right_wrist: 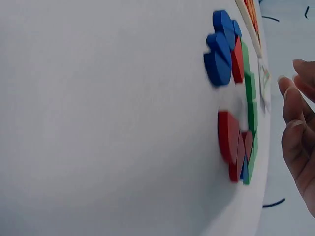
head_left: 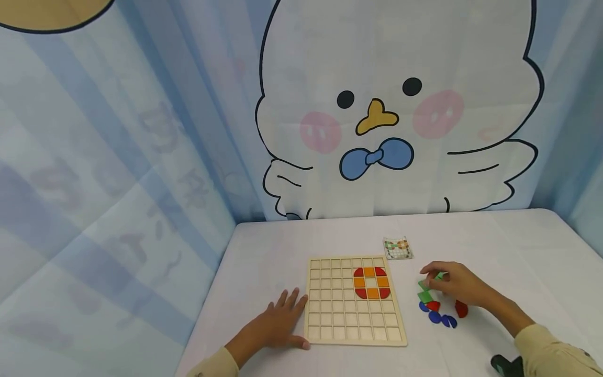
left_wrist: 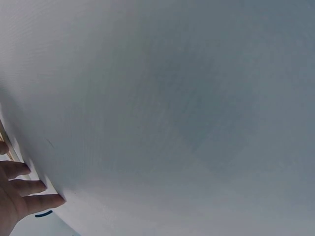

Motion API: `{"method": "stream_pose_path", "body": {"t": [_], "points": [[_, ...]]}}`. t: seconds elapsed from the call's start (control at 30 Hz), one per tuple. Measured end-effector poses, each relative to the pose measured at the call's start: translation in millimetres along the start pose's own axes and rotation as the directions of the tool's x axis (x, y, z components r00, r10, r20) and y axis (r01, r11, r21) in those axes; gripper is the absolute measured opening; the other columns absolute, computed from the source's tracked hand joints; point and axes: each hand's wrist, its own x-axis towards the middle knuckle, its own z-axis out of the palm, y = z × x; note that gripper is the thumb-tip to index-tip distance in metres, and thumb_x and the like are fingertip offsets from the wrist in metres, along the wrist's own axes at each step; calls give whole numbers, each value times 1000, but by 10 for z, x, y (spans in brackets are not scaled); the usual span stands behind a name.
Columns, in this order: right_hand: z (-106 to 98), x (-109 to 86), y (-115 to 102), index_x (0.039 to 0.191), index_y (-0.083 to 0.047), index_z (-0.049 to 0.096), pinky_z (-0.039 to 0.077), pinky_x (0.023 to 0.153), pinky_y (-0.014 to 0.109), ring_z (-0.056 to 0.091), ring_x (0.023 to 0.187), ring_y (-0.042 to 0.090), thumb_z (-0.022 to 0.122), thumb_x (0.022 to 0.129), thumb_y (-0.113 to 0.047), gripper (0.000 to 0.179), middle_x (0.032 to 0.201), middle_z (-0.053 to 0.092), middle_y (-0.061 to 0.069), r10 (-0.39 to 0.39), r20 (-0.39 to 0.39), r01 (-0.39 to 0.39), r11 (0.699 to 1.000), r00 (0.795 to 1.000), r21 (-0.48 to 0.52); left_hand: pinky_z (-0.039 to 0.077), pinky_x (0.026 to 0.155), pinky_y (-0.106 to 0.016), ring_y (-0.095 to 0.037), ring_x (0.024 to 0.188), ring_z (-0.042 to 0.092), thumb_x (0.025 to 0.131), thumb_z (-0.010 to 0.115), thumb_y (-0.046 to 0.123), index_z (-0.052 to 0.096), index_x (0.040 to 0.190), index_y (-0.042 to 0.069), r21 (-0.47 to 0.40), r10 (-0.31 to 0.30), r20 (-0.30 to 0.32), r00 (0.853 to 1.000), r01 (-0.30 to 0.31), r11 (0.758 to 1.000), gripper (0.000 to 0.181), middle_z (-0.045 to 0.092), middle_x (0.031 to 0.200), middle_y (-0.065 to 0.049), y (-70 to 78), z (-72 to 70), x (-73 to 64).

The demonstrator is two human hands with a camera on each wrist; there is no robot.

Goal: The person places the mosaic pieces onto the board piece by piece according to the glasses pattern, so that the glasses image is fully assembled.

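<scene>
Left hand (head_left: 280, 322): spread on the bench (head_left: 264, 262), fingers straight, beside the grid board (head_left: 325, 314), holding nothing.
Right hand (head_left: 459, 283): fingers loosely bent above the green blocks (head_left: 425, 297); I see nothing in its grasp, though it partly hides the pile.
Grid board: between my two hands, red-and-orange tiles (head_left: 360, 282) ringed at upper right.
Blue blocks (head_left: 434, 317): right of the board.
Pattern card (head_left: 398, 248): by its far right corner.
</scene>
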Motion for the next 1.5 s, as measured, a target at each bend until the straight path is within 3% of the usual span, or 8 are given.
{"method": "stream_pose_path", "body": {"t": [0.17,0.3,0.47,0.73,0.9,1.2,1.33,1.5], "points": [[-197,-198,220,116,-1,68,51,55,24,53,61,11,71,91,-14,29,94,65,4,21,-68,-26,997,997,-76,38,110,-63,-41,152,24,74,59,83,24,161,22,1,3,-8,1000,-3,1000,111,20,168,-12,2,-1,-7],[-289,-308,378,112,-3,70,47,61,20,53,73,10,74,88,-14,27,91,65,0,44,-125,-64,984,991,-168,39,109,-62,-41,152,24,74,58,83,24,161,22,8,11,-11,1000,-11,1000,111,20,168,-13,-4,20,-3],[-319,-341,512,110,-2,70,46,65,25,54,86,18,76,89,-24,31,89,65,-1,109,-127,-133,970,986,-203,39,110,-62,-41,152,24,75,57,83,24,161,21,14,12,-11,1000,-12,1000,111,20,168,-13,-2,8,-13],[-266,-305,546,102,-2,72,50,74,39,55,85,22,77,88,-30,33,83,64,1,191,-143,-218,952,971,-212,39,110,-62,-41,152,23,75,57,84,24,161,21,15,10,-14,1000,-10,1000,111,20,168,-13,6,-1,-24],[-266,-296,493,104,0,73,49,73,39,55,86,23,77,88,-29,33,84,65,2,209,-134,-233,952,969,-197,39,109,-63,-41,152,24,75,57,83,24,161,20,16,9,-12,1000,-9,1000,111,20,167,-14,10,-9,-24],[-249,-315,448,108,0,73,50,73,35,56,89,22,78,87,-23,32,88,66,1,173,-110,-190,965,979,-180,39,109,-63,-42,151,24,76,58,83,24,161,19,18,16,-14,1000,-16,1000,111,20,167,-14,5,-12,-27],[-226,-320,435,110,0,71,48,61,25,55,78,16,74,90,-16,26,92,65,3,130,-99,-143,979,987,-143,40,109,-63,-42,151,24,76,57,83,24,161,20,18,22,-20,1000,-21,1000,111,20,167,-14,-5,-4,-26],[-183,-328,425,111,0,66,49,56,23,53,66,12,70,92,-9,22,92,62,4,99,-82,-106,990,992,-90,40,109,-62,-42,151,24,76,56,83,24,161,20,27,22,-22,1000,-21,999,111,20,167,-14,-11,3,-19]]}}
